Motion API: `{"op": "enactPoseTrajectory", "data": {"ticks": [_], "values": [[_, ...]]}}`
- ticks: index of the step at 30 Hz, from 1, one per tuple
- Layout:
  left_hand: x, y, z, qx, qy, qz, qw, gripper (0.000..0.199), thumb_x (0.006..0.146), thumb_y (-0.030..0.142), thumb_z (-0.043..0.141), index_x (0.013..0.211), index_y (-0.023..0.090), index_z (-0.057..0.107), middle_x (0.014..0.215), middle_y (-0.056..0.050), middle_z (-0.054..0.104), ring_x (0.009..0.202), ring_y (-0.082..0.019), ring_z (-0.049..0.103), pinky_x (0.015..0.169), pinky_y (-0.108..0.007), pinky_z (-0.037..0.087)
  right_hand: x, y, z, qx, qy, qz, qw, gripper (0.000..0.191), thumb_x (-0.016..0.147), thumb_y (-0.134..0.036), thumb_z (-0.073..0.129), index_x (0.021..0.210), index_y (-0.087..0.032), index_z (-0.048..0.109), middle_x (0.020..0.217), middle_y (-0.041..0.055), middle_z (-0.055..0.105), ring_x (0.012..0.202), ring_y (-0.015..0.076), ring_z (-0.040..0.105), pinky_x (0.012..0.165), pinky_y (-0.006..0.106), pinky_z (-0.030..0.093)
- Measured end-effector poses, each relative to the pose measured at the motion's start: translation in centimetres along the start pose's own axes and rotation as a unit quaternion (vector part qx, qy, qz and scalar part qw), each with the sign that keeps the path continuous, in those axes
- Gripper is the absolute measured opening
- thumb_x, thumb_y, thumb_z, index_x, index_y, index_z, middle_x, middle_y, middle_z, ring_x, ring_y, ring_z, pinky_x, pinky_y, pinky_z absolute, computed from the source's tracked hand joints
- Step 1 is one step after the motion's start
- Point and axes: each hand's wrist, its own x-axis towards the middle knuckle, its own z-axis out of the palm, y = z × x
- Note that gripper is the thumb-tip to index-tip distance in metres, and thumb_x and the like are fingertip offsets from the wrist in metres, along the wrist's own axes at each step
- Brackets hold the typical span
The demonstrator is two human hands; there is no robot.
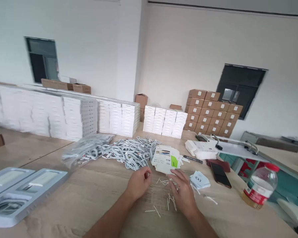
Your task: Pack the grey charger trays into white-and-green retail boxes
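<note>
My left hand (138,182) hovers over the middle of the table, its fingers curled in toward the thumb. Whether anything small is inside them is hidden. My right hand (183,192) is open, fingers apart and pointing down above thin white strips (172,200) scattered on the wood. Just beyond both hands lies a loose stack of printed white cards (162,158) with a green corner. Behind my left hand spreads a heap of coiled white cables (131,152). A small pile of pale blue cards (200,179) sits right of my right hand.
Stacked white boxes (116,117) line the back, with brown cartons (206,110) behind. At left are grey trays (43,186) and a plastic bag (86,148) of cables. A marker (193,159), a phone (220,173) and a red-capped bottle (260,185) are at right.
</note>
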Motion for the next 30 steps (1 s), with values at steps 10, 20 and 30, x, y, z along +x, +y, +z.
{"op": "enactPoseTrajectory", "data": {"ticks": [10,20,30], "values": [[0.4,-0.5,-0.8,-0.154,0.014,-0.088,0.984,0.011,0.070,0.025,0.060,0.061,0.020,0.060,0.061,0.002,0.059,0.065,-0.018,0.054,0.063,-0.027,0.035,5.5,1.8,2.4,-0.145,-0.194,0.012,0.970,0.033,0.088,-0.021,0.053,0.119,-0.021,0.064,0.128,0.0129,0.066,0.123,0.0297,0.059,0.114,0.064,0.025],[0.9,-0.5,-2.3,-0.405,-0.025,-0.262,0.876,0.069,0.072,0.083,0.040,0.074,0.017,0.062,0.060,-0.004,0.063,0.046,-0.016,0.051,0.046,-0.026,0.033,4.3,0.4,-2.0,-0.170,-0.044,-0.173,0.969,0.030,0.092,-0.015,0.045,0.107,-0.018,0.070,0.098,0.0120,0.077,0.093,0.0272,0.072,0.089,0.045,0.056],[-0.5,2.2,-4.2,-0.538,-0.251,-0.297,0.748,0.031,0.053,0.027,0.072,0.080,0.011,0.068,0.071,-0.011,0.076,0.071,-0.029,0.072,0.072,-0.036,0.054,-1.6,-4.6,-4.7,0.186,-0.063,-0.018,0.980,0.027,0.094,-0.034,0.050,0.111,-0.027,0.069,0.119,0.0089,0.071,0.114,0.0262,0.064,0.101,0.047,0.050]]}}
